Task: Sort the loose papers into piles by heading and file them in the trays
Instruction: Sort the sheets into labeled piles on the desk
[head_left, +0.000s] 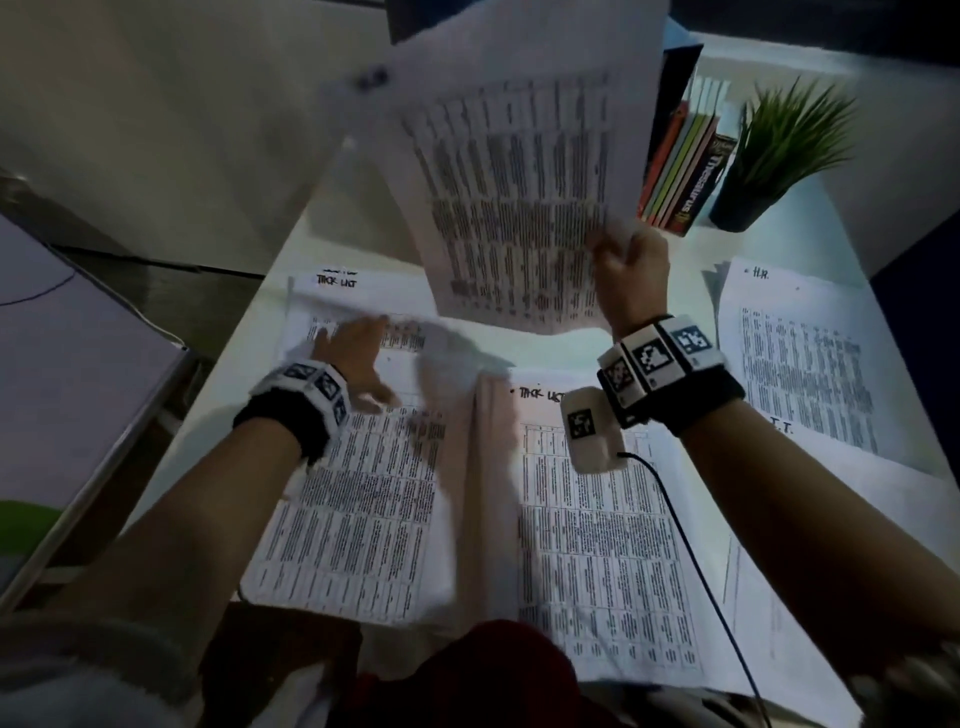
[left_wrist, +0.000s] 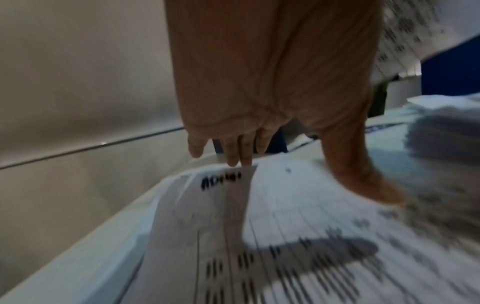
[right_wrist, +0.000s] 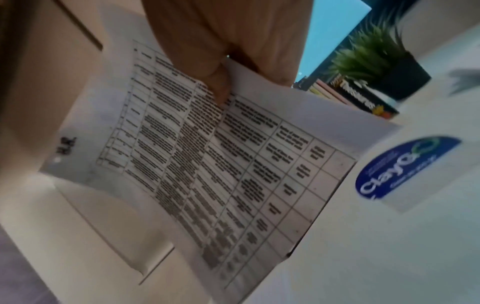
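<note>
Pinching raised sheet (head_left: 519, 171) in right hand (head_left: 631, 275), heading blurred; left hand (head_left: 358, 358) fingers (left_wrist: 233, 152) straight over desk (head_left: 753, 57) pile (head_left: 358, 493), print smeared.

The left hand (left_wrist: 272, 82) is reaching down over a printed sheet (left_wrist: 285, 236) lying on the white counter (left_wrist: 78, 257), its fingers (left_wrist: 244, 152) straight and pointing toward the sheet's far edge, where a blurred handwritten heading is showing. The thumb (left_wrist: 363, 181) is sticking out to the right, close over the paper. The hand's shadow is falling across the printed table rows. A stack of papers (left_wrist: 446, 131) is sitting further right, and another printed sheet (left_wrist: 405, 30) is hanging at the upper right.
</note>
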